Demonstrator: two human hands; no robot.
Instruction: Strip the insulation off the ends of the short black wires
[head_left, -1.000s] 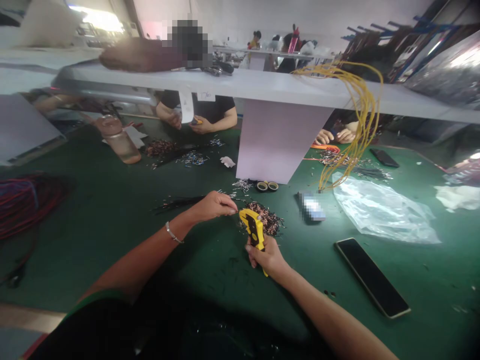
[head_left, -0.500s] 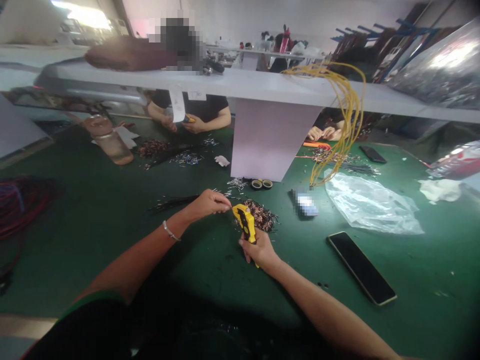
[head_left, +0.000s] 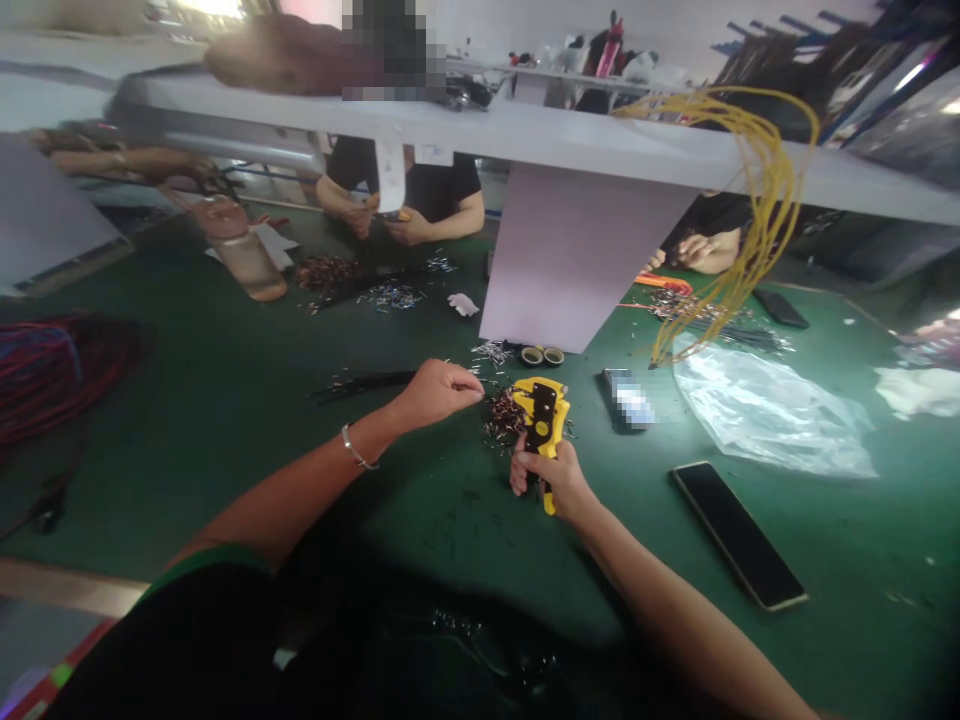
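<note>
My right hand point(head_left: 553, 474) is wrapped round the handles of a yellow and black wire stripper point(head_left: 541, 420), its head tilted up beside a pile of copper-tipped wire pieces point(head_left: 504, 412). To its left, my left hand point(head_left: 444, 390) is closed, thumb and fingers pinched together. What sits in that pinch is too small to make out. The left fingertips and the tool's head are apart. Behind the left wrist lies a bundle of thin black wires point(head_left: 364, 382). Small pale terminals point(head_left: 491, 352) are scattered just beyond the fingers.
Two small round rolls point(head_left: 541, 356) stand by the shelf's support panel point(head_left: 585, 260). On the right lie a phone point(head_left: 739, 535), a clear plastic bag point(head_left: 772, 410) and a small box point(head_left: 628, 400). Yellow wires point(head_left: 772, 220) hang from the shelf. Co-workers' hands point(head_left: 409, 226) are across the table.
My right hand has moved the wire stripper right, away from my left fingertips, and its head now points the other way. My left hand stays pinched. The whole view has shifted a little.
</note>
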